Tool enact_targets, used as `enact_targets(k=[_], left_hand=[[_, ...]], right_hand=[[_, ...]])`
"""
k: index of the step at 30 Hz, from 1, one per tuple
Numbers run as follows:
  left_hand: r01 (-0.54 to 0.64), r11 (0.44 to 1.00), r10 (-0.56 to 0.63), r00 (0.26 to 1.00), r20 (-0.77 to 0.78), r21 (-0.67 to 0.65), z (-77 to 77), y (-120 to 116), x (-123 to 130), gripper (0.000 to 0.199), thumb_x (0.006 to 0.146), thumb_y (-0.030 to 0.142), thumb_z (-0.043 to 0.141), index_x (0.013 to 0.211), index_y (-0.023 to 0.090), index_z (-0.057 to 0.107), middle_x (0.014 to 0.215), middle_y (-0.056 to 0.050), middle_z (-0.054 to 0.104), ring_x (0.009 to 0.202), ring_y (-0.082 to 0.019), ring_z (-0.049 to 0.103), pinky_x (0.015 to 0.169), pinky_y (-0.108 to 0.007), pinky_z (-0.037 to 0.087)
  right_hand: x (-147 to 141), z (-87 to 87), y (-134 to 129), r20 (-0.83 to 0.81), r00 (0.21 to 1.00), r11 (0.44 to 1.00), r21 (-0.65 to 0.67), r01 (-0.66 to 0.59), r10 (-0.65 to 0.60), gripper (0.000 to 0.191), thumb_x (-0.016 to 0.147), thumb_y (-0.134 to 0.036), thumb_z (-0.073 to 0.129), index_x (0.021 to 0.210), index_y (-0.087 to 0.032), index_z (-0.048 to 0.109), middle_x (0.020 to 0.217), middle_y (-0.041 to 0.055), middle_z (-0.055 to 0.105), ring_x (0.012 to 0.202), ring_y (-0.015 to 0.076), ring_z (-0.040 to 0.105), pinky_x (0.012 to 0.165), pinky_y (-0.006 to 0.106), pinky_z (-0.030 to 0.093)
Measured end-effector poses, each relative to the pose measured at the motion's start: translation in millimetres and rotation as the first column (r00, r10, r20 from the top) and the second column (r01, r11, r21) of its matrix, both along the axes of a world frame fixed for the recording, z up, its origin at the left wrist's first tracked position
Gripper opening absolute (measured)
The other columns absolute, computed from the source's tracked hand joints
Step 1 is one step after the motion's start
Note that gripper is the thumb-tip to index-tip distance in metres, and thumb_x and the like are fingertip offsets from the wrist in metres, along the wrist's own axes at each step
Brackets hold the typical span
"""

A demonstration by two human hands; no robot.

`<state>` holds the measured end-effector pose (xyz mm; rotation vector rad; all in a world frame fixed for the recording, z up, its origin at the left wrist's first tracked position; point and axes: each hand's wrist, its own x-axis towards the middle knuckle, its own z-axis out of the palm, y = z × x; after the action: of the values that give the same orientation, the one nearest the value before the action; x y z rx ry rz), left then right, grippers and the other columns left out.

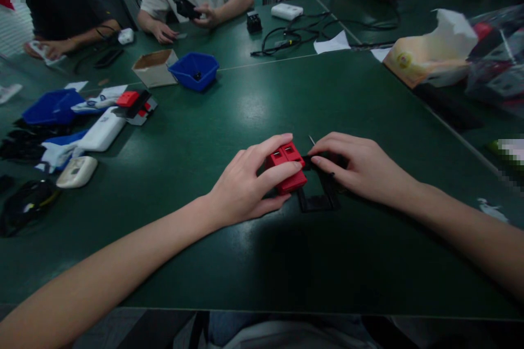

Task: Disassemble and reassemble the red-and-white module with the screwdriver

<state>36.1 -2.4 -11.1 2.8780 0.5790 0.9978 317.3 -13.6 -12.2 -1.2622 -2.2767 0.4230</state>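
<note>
Lower edge of frame: dark clothing and chair parts, cut off and too dim to separate. Both forearms run in from the lower corners.

Centre: left hand point(249, 180) closed around a red plastic block with two small square openings on top point(291, 181); its fingers cover much of the block, far side not visible. Block held just above or on the desk point(184, 267); contact cannot be told.

Right of it, right hand point(360, 166) pinches a small black piece point(307, 160) between thumb and forefinger, next to the block; shape unclear, mostly hidden by the fingertips. A thin metal shaft point(311, 140) shows beyond the forefinger, its other end hidden. Below, a flat black rectangular frame point(316, 204), partly in shadow.

Surface: dark green, dull sheen, pale seams. Left of frame: white rounded case point(77, 172), white slab-shaped device point(103, 130), red-and-black device point(135, 104), coiled black cable point(28, 204), cut by the edge.

Upper part: blue plastic bin point(195, 71) beside an open cardboard box point(154, 68); black cables point(282, 38). Right edge: clear plastic bag point(501, 60), contents blurred. Across the desk, three seated people, all cropped at the top.
</note>
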Motion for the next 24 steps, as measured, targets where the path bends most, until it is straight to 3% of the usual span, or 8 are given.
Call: enact_targets(k=[7,14,24], left_hand=[[0.017,1.000,-0.017,0.998,0.056,-0.001,-3.7,5,-1,0.064,0.091,0.030,0.078,0.142,0.027,0.041,0.157,-0.025,0.048,0.141,-0.037,0.057,0.102,-0.053,0.059],[0.115,0.982,-0.084,0.976,0.199,-0.150,-3.8,11,-4,0.076,0.083,0.037,0.085,0.144,0.023,0.042,0.155,-0.025,0.049,0.144,-0.037,0.054,0.110,-0.055,0.054],[0.086,0.982,-0.058,0.985,0.163,-0.167,-0.1,10,-4,0.058,0.084,0.025,0.082,0.134,0.023,0.053,0.156,-0.022,0.048,0.143,-0.035,0.053,0.113,-0.054,0.052]], right_hand=[[-1,0.6,0,-0.007,1.000,1.000,0.005,-0.004,0.004,0.022,0.102,-0.035,0.055,0.104,-0.020,0.071,0.103,0.0081,0.072,0.087,0.0243,0.070,0.074,0.038,0.052],[1,-0.5,0,-0.013,1.000,1.000,0.005,-0.002,0.002,0.021,0.102,-0.034,0.056,0.105,-0.020,0.071,0.104,0.0080,0.072,0.085,0.0231,0.069,0.072,0.037,0.052],[0,-0.6,0,-0.002,1.000,1.000,0.017,-0.017,0.017,0.020,0.103,-0.034,0.056,0.104,-0.021,0.071,0.103,0.0077,0.072,0.090,0.0240,0.070,0.079,0.038,0.053]])
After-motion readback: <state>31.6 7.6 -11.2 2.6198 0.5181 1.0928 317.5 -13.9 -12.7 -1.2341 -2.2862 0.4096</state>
